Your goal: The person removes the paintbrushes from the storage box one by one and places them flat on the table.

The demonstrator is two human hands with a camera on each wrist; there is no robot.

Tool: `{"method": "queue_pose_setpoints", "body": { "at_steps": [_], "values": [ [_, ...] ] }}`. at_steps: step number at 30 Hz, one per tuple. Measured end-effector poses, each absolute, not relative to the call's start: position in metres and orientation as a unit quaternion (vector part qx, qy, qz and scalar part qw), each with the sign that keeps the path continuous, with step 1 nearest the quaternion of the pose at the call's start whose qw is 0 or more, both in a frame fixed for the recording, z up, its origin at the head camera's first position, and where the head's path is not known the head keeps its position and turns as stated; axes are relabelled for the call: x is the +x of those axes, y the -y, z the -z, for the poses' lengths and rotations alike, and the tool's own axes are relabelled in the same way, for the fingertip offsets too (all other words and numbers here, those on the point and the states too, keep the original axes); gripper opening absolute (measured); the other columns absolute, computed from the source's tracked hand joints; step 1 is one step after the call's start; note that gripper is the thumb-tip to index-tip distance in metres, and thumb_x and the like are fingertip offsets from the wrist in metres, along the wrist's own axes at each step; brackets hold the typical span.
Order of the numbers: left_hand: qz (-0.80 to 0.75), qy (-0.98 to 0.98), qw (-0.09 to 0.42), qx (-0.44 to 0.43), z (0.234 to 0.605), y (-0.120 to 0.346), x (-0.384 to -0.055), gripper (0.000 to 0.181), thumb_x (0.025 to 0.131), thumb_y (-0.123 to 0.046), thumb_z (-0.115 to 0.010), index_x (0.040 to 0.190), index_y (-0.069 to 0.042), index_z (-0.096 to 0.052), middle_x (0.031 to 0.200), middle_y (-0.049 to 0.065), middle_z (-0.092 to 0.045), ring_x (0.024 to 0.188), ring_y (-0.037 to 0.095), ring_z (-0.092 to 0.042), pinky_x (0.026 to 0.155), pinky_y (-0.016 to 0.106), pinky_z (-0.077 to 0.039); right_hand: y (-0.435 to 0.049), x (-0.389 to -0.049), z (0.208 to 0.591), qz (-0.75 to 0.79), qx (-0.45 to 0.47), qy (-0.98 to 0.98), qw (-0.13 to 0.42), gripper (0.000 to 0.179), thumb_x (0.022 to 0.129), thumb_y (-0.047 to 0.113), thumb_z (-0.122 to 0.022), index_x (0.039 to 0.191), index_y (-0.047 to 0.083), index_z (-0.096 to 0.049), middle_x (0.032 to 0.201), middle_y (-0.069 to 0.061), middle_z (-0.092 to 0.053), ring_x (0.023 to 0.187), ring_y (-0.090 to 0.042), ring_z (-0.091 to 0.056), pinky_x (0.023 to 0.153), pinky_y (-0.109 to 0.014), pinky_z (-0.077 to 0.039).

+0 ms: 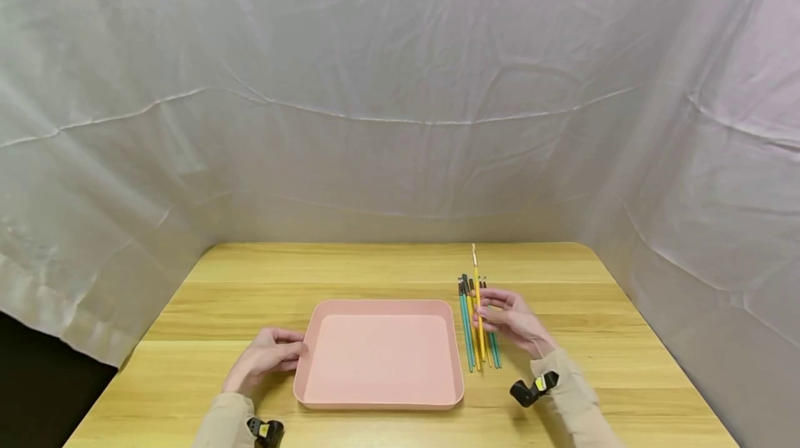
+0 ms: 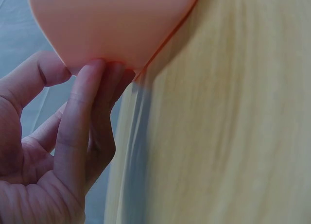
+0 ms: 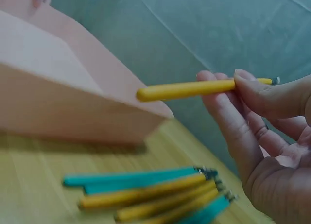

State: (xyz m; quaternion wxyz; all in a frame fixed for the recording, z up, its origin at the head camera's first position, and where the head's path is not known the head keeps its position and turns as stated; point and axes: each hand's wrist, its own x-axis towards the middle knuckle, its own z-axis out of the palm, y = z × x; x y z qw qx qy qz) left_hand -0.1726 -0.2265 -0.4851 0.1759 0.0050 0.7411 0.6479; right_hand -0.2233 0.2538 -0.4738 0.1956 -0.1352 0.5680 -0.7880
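Note:
My right hand pinches a yellow-handled paintbrush between thumb and fingers, above a bunch of other brushes. The right wrist view shows that paintbrush raised off the table, its blunt handle end toward the tray. Below it several paintbrushes with teal and yellow handles lie side by side on the table, right of the tray. A shallow pink tray stands between the hands with nothing in it. At its left side my left hand holds the wall; the left wrist view has fingers gripping the tray.
The wooden table has rounded far corners. Pale grey cloth hangs behind it and along both sides. A dark area lies beyond the cloth at lower left. Each wrist wears a small black camera.

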Motion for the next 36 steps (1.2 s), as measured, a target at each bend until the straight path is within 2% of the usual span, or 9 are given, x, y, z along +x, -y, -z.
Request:
{"method": "queue_pose_setpoints", "body": {
  "at_steps": [13, 16, 21, 29, 36],
  "values": [
    [-0.643, -0.744, 0.182, 0.007, 0.486, 0.230, -0.173, 0.044, 0.090, -0.001, -0.066, 0.122, 0.027, -0.053, 0.096, 0.006, -0.074, 0.083, 0.009, -0.071, 0.076, 0.025, -0.063, -0.287, -0.223, 0.491, 0.774, -0.055, -0.600, 0.195, 0.026, 0.096, -0.006, -0.057, 0.113, 0.013, -0.063, 0.096, -0.001, -0.072, 0.083, -0.014, -0.073, 0.079, -0.028, -0.064],
    [-0.642, -0.745, 0.180, 0.009, 0.486, 0.230, -0.173, 0.044, 0.090, 0.000, -0.066, 0.122, 0.027, -0.052, 0.096, 0.006, -0.074, 0.082, 0.009, -0.071, 0.076, 0.024, -0.063, -0.289, -0.224, 0.493, 0.764, -0.034, -0.619, 0.179, 0.029, 0.095, -0.004, -0.059, 0.124, 0.001, -0.057, 0.095, -0.001, -0.073, 0.083, -0.015, -0.073, 0.079, -0.029, -0.064],
    [-0.641, -0.746, 0.180, 0.009, 0.486, 0.232, -0.174, 0.045, 0.090, -0.001, -0.065, 0.123, 0.027, -0.052, 0.097, 0.007, -0.075, 0.082, 0.009, -0.071, 0.076, 0.024, -0.063, -0.287, -0.226, 0.497, 0.720, -0.001, -0.679, 0.143, 0.051, 0.094, -0.002, -0.062, 0.136, -0.018, -0.039, 0.092, 0.000, -0.072, 0.078, -0.014, -0.072, 0.074, -0.028, -0.064],
    [-0.646, -0.742, 0.178, 0.014, 0.487, 0.229, -0.173, 0.043, 0.089, -0.002, -0.067, 0.120, 0.026, -0.055, 0.090, 0.002, -0.075, 0.078, 0.007, -0.071, 0.071, 0.021, -0.063, -0.284, -0.227, 0.499, 0.668, 0.032, -0.735, 0.112, 0.045, 0.091, -0.003, -0.065, 0.129, -0.020, -0.046, 0.084, 0.001, -0.069, 0.072, -0.010, -0.068, 0.065, -0.024, -0.062],
    [-0.643, -0.744, 0.181, 0.016, 0.484, 0.230, -0.174, 0.045, 0.090, -0.002, -0.066, 0.122, 0.026, -0.053, 0.093, 0.003, -0.075, 0.079, 0.008, -0.071, 0.073, 0.022, -0.063, -0.280, -0.231, 0.504, 0.606, 0.038, -0.791, 0.080, 0.036, 0.088, -0.003, -0.069, 0.117, -0.019, -0.055, 0.078, 0.000, -0.067, 0.066, -0.009, -0.065, 0.061, -0.022, -0.061]
  ]
}}
